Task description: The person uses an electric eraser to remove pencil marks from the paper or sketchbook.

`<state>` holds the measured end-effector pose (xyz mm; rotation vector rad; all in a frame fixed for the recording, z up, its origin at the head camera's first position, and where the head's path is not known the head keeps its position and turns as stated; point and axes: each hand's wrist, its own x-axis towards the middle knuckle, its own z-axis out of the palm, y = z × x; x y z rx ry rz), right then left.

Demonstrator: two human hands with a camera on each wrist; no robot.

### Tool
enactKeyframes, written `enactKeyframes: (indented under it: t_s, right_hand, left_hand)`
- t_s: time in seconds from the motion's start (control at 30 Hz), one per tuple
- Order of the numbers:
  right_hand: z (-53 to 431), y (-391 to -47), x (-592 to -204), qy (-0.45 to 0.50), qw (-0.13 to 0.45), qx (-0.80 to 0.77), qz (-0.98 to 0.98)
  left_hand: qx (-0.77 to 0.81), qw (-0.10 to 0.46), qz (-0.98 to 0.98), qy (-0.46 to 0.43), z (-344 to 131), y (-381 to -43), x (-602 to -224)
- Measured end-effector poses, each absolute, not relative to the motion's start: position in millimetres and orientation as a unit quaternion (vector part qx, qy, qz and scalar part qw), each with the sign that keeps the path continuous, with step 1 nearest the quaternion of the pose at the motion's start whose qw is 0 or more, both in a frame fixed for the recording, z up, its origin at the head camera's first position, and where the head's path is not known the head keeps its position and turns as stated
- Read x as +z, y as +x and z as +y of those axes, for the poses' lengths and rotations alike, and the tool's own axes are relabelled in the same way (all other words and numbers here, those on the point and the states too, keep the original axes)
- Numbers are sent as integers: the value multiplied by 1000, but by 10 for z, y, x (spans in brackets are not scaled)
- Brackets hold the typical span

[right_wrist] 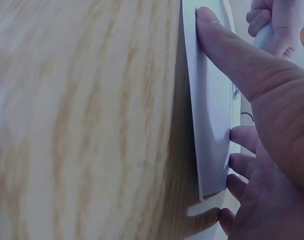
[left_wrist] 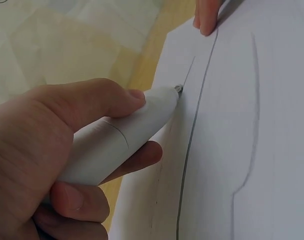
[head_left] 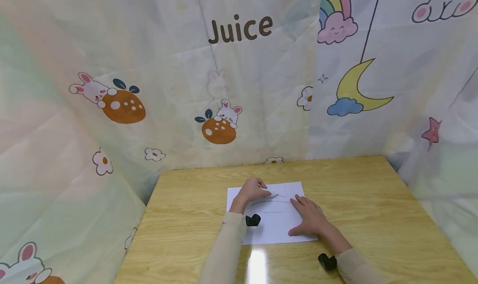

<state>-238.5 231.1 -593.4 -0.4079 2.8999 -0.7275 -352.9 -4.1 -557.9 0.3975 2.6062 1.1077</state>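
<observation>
A white sheet of paper [head_left: 272, 232] with several thin grey lines lies on the table. My left hand [head_left: 251, 192] grips a thick white pen-shaped tool [left_wrist: 119, 142], its thumb along the upper side and the other fingers curled beneath. The tool's small metal tip [left_wrist: 179, 89] is right at a short thin line, beside a longer dark curve [left_wrist: 193, 132]. With fingers spread, my right hand [head_left: 310, 216] rests on the paper's right side. In the right wrist view its thumb [right_wrist: 227, 42] lies along the near edge, where the paper bends up slightly.
The wooden table [head_left: 186, 230] extends around the sheet on all sides. A printed cloth [head_left: 261, 122] hangs behind it and at both sides. Small black pieces, one near the left wrist [head_left: 253, 220] and another at the right cuff [head_left: 327, 262], stick out from the sleeves.
</observation>
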Motion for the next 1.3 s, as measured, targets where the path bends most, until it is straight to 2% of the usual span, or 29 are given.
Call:
enactKeyframes:
  t_s: [0.97, 1.13, 1.3]
  right_hand:
    - [2280, -2385, -5892, -132, 60, -236, 961]
    - [2293, -2395, -5924, -127, 58, -236, 962]
    - [2312, -2393, -5943, -133, 61, -230, 962]
  left_hand:
    - [359, 125, 915, 138, -10, -3563, -5584]
    - [380, 140, 901, 157, 10, -3544, -5553]
    - [367, 139, 910, 135, 5, -3511, -5513]
